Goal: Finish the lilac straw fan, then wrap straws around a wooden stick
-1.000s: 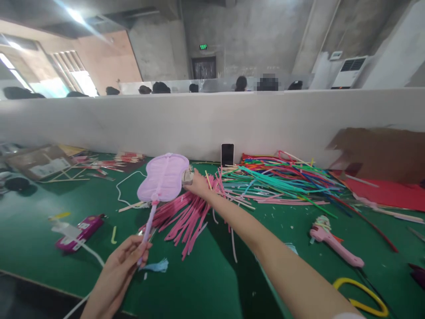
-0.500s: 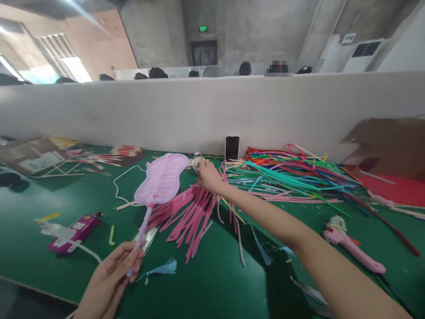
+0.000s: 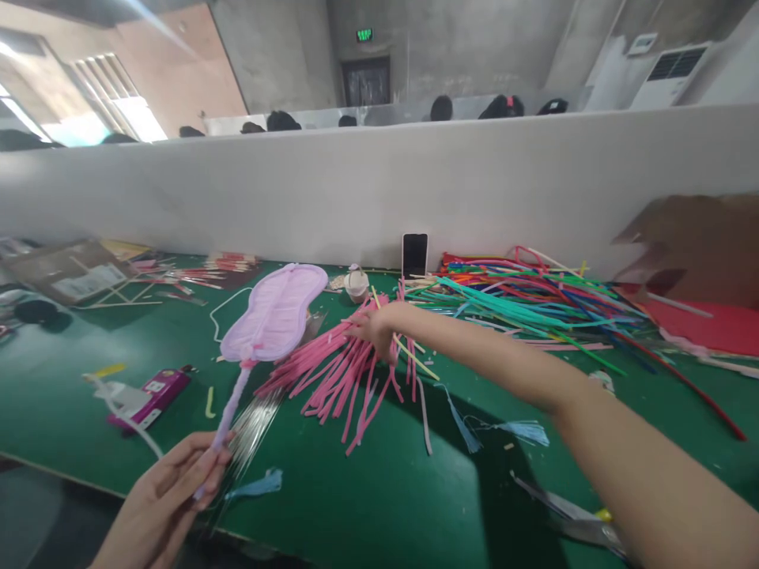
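Observation:
My left hand [image 3: 171, 490] is closed round the wrapped handle of a lilac hand fan [image 3: 276, 312], held tilted above the table with its wavy-edged face up. Over a fanned-out bunch of pink pipe cleaners [image 3: 332, 395], my right hand [image 3: 376, 328] reaches in from the right. Its fingers point left and look apart, touching or just above the stems; nothing shows in its grasp. A small pale cup [image 3: 356, 284] stands just behind that hand. Below the fan lie clear thin sticks [image 3: 258, 427] and a light blue tassel [image 3: 261, 484].
Coloured pipe cleaners [image 3: 522, 304] are heaped at the right, beside a phone [image 3: 414, 255] propped against the white partition [image 3: 379, 190]. Scissors [image 3: 569, 514] lie near my right forearm. More blue tassels [image 3: 522, 431], a purple box [image 3: 157, 397] and a cardboard box [image 3: 74, 273] are on the green table.
My right hand has come away from the cup, down onto the pink pipe cleaners. My left hand and the fan have shifted a little left and lower in view.

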The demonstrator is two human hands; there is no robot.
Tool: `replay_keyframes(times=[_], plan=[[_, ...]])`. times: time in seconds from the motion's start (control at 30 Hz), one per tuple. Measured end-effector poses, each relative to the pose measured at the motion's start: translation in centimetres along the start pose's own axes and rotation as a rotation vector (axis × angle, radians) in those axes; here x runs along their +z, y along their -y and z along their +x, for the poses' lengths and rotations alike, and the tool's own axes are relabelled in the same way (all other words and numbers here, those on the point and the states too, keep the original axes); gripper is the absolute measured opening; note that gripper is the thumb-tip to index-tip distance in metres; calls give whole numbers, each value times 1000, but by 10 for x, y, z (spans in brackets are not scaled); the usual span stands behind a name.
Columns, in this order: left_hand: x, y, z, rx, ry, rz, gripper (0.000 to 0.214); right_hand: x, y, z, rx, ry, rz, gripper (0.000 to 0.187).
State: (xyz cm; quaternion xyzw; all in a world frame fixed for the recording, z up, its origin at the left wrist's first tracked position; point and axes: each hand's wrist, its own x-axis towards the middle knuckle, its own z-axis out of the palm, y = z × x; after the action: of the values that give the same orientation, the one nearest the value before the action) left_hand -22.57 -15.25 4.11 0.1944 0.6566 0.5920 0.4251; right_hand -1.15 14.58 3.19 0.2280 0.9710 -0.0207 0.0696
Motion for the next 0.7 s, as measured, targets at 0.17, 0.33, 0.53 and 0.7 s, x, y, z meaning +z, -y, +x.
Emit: replay_keyframes(times=[0.17, 0.33, 0.53, 0.7], plan=[[13, 2, -1, 14, 30, -21, 45, 23, 14, -28, -18, 90, -111, 122], [21, 7, -3, 8, 44, -32, 46, 10, 17, 1, 15, 22, -16, 122], [22, 5, -2, 27, 50, -9, 46, -4, 21, 24, 71, 59, 13, 74], [13, 14, 0, 51, 121, 96, 44, -1, -3, -29, -13, -67, -7, 39]])
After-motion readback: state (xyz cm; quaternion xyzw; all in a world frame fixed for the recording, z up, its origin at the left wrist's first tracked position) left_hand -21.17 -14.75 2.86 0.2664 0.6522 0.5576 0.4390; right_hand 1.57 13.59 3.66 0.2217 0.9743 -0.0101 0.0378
